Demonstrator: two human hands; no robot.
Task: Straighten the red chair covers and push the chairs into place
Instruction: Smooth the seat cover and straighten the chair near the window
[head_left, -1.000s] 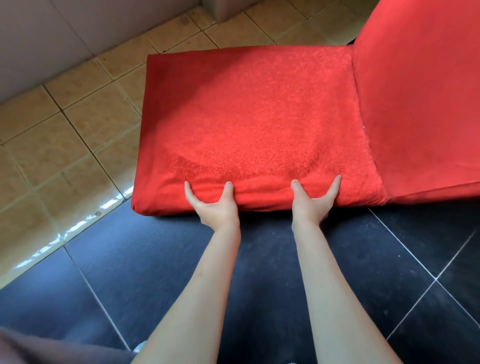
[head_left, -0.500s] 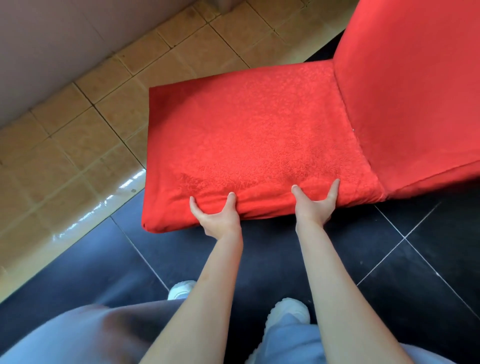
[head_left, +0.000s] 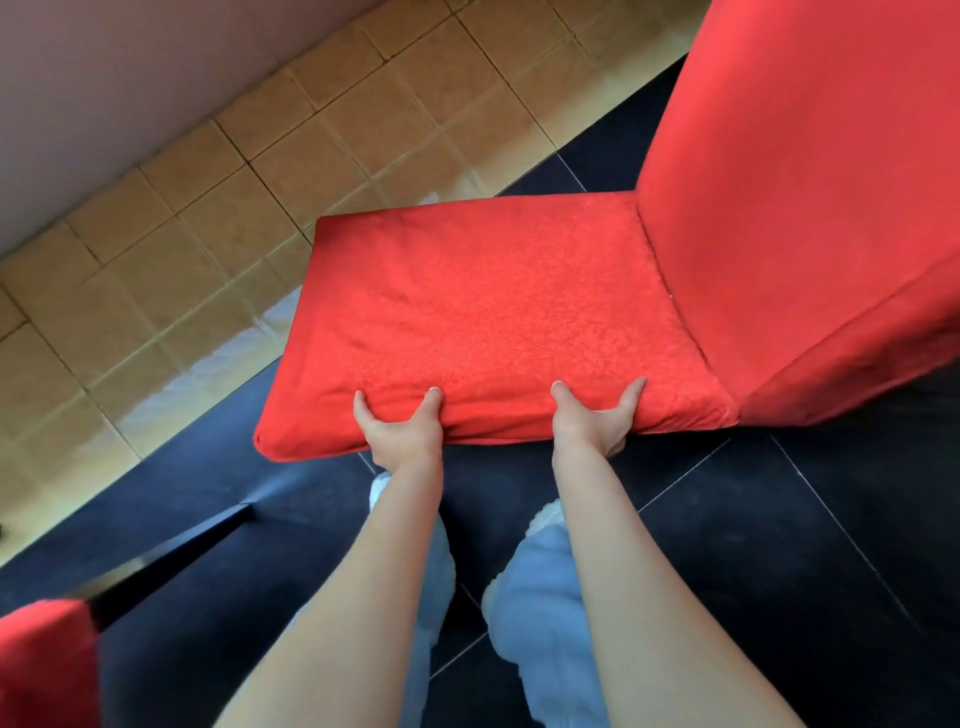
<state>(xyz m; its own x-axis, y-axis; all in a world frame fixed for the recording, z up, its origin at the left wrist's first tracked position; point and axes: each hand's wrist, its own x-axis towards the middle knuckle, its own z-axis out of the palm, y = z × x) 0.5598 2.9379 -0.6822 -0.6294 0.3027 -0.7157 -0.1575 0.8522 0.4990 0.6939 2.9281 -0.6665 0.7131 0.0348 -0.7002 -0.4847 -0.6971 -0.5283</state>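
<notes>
- At the far left, low in the corner, a blurred patch of red fabric (head_left: 44, 660) shows; I judge it a second covered chair, but too little is visible to be sure. A dark bar (head_left: 171, 561) runs beside it, and I cannot tell what it belongs to.
- Beyond lie the tan square floor tiles (head_left: 208, 260), meeting the glossy black floor tiles (head_left: 779, 545) on which the person stands.
- The left hand (head_left: 400, 434) takes the near edge of the red textured fabric seat cover (head_left: 493, 312), thumb and one finger on top, the other fingers hidden under the edge; its grip is closed on the cover's hem.
- The right hand (head_left: 597, 421) does the same just beside it, nearer the backrest, its grip closed likewise on that edge.
- At the right rises the tall red-covered backrest (head_left: 805, 182), smooth and snug.
- Progress, as I judge it: the seat cover lies nearly flat, with faint creases near the front edge, so straightening seems close to done. Pushing the chair into place looks yet to come.
- Count: one chair plainly seen, one more possible at the left; two hands; two pale trouser legs (head_left: 540, 597) below.
</notes>
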